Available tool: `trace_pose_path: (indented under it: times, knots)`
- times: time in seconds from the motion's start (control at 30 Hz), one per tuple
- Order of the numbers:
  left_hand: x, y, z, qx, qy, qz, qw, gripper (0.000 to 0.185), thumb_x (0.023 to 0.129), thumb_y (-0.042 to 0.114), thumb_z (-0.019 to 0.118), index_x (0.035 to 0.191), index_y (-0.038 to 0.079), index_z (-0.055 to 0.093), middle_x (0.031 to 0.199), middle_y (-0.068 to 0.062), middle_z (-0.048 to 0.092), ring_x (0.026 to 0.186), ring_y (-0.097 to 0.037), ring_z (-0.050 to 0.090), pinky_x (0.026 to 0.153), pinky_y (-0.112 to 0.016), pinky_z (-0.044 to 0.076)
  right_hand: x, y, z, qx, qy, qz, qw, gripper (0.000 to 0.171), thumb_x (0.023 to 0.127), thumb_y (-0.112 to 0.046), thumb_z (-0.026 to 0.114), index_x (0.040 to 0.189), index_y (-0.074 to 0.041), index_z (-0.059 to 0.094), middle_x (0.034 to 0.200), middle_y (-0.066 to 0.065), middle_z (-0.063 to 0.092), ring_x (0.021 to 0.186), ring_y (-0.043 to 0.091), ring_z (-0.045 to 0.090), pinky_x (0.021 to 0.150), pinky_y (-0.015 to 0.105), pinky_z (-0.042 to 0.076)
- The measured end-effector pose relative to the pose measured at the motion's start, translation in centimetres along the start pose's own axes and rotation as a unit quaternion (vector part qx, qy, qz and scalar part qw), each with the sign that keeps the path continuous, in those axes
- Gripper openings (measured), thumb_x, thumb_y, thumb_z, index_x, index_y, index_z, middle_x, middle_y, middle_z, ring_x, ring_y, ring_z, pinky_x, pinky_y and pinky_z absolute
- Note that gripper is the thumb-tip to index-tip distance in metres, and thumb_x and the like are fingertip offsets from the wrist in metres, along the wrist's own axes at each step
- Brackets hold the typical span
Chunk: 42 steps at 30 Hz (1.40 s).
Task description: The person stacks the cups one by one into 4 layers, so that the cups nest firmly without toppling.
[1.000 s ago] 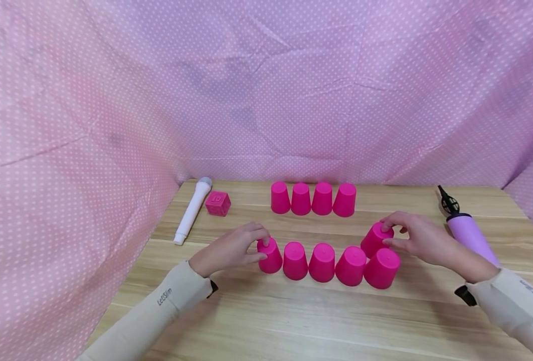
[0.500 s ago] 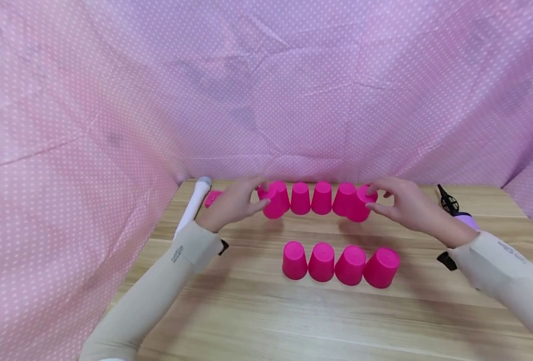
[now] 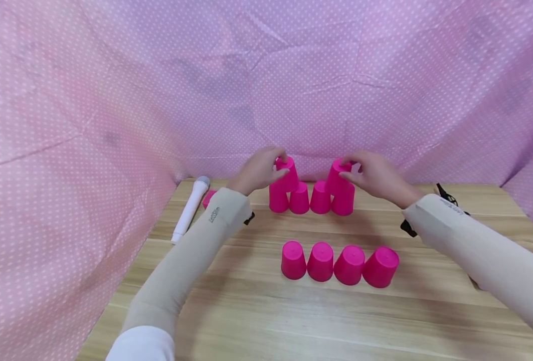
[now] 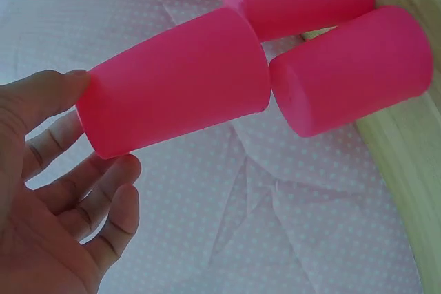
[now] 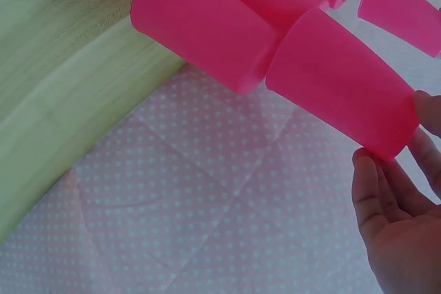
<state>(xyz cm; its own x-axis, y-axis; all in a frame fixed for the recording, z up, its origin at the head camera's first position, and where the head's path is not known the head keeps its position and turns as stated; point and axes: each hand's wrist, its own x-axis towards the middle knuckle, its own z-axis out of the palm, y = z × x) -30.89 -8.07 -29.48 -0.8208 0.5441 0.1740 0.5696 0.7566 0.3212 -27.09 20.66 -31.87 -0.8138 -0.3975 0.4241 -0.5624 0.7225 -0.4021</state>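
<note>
Several upside-down pink cups stand in a back row, among them the leftmost cup [image 3: 278, 199] and the rightmost cup [image 3: 343, 201]. My left hand [image 3: 260, 170] pinches the base of another pink cup [image 4: 176, 84] at the left end, with its rim at the tops of the two left cups. At the right end my right hand [image 3: 374, 175] grips a matching cup [image 5: 341, 84] the same way, over the two right cups. In the wrist views each held cup's rim meets the cups below; whether their weight rests there I cannot tell.
Nearer on the wooden table [image 3: 266, 321] stands a front row of several upside-down pink cups [image 3: 320, 261]. A white microphone [image 3: 190, 209] lies at the left beside a partly covered pink cube [image 3: 208, 198]. The right arm mostly hides a black-tipped pump [image 3: 447, 194]. A polka-dot cloth [image 3: 266, 90] hangs behind.
Both hands have carried a cup each from the front area to the back row, then up and inward over its cups. The other cups keep their places.
</note>
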Motion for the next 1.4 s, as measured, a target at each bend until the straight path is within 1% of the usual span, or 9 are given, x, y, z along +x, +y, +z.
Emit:
trace_pose_path:
  times: [0.27,0.47,0.57,0.7,0.8,0.9,1.1,1.27,1.4]
  knots:
    - [1.5,0.1,0.7,-0.004,-0.017,-0.020,0.9996,0.018,0.088,0.022,0.068,0.097,0.013,0.055,0.089,-0.002,0.054,0.082,-0.018,0.050,0.068,-0.028,0.045,0.8,0.2,0.3,0.009,-0.021,0.041,0.999,0.022,0.083,-0.009,0.072,0.103,-0.002,0.066,0.096,0.011,0.065,0.085,0.029,0.059,0.067,0.040,0.048]
    - [1.0,-0.3,0.9,-0.003,-0.010,-0.015,0.9998,0.022,0.088,0.023,0.067,0.105,0.012,0.057,0.102,-0.002,0.055,0.095,-0.018,0.049,0.079,-0.028,0.045,0.3,0.0,0.0,0.015,0.000,0.018,1.000,0.025,0.081,-0.006,0.073,0.104,0.000,0.065,0.097,0.013,0.065,0.092,0.031,0.058,0.078,0.046,0.046]
    - [-0.3,-0.1,0.8,0.010,0.005,0.010,0.9999,0.028,0.087,0.023,0.068,0.111,0.011,0.058,0.111,-0.003,0.053,0.106,-0.019,0.046,0.086,-0.029,0.044,-0.6,-0.5,-0.6,0.016,0.034,-0.022,0.999,0.025,0.078,-0.003,0.074,0.102,0.001,0.065,0.096,0.015,0.064,0.094,0.033,0.057,0.083,0.048,0.043]
    - [-3.1,0.6,0.4,0.040,0.024,0.094,0.9945,0.029,0.084,0.024,0.072,0.107,0.010,0.061,0.106,-0.004,0.056,0.101,-0.020,0.048,0.083,-0.031,0.045,-2.4,-1.5,-1.3,0.002,0.056,-0.114,0.992,0.026,0.072,-0.001,0.078,0.094,-0.002,0.066,0.090,0.010,0.065,0.089,0.029,0.058,0.079,0.045,0.043]
    - [-5.7,1.4,0.9,0.044,0.012,0.165,0.9853,0.025,0.082,0.024,0.074,0.100,0.011,0.063,0.100,-0.001,0.059,0.094,-0.017,0.051,0.080,-0.029,0.044,-4.5,-2.4,-1.0,-0.008,0.024,-0.164,0.986,0.030,0.069,-0.006,0.081,0.094,-0.008,0.065,0.091,0.003,0.064,0.088,0.023,0.058,0.076,0.041,0.046]
    - [-8.5,2.3,2.1,0.038,-0.028,0.198,0.9790,0.027,0.081,0.026,0.076,0.102,0.014,0.064,0.103,0.003,0.059,0.096,-0.013,0.051,0.082,-0.025,0.044,-6.9,-3.4,0.1,-0.011,-0.036,-0.174,0.984,0.034,0.070,-0.015,0.082,0.099,-0.012,0.065,0.099,0.000,0.063,0.094,0.019,0.058,0.078,0.040,0.048]
    - [-12.1,3.4,4.8,0.048,-0.097,0.196,0.9747,0.036,0.081,0.034,0.075,0.109,0.016,0.062,0.111,0.003,0.057,0.103,-0.012,0.050,0.088,-0.026,0.044,-9.3,-5.6,2.6,-0.010,-0.149,-0.149,0.978,0.035,0.074,-0.025,0.081,0.104,-0.014,0.065,0.113,0.002,0.060,0.106,0.022,0.056,0.085,0.041,0.049]
    - [-12.9,3.5,6.3,0.032,-0.122,0.162,0.9788,0.045,0.079,0.034,0.076,0.118,0.016,0.060,0.117,0.002,0.056,0.106,-0.012,0.048,0.089,-0.025,0.044,-9.4,-6.6,4.1,-0.001,-0.183,-0.157,0.971,0.038,0.075,-0.027,0.081,0.107,-0.012,0.066,0.113,0.001,0.060,0.105,0.019,0.056,0.085,0.038,0.049]
    - [-13.1,3.5,6.9,0.012,-0.120,0.145,0.9820,0.042,0.080,0.031,0.077,0.116,0.018,0.060,0.115,0.004,0.056,0.103,-0.009,0.047,0.086,-0.023,0.045,-9.3,-6.8,4.9,0.001,-0.190,-0.164,0.968,0.035,0.075,-0.026,0.081,0.104,-0.013,0.067,0.108,-0.002,0.060,0.101,0.014,0.055,0.084,0.033,0.050]
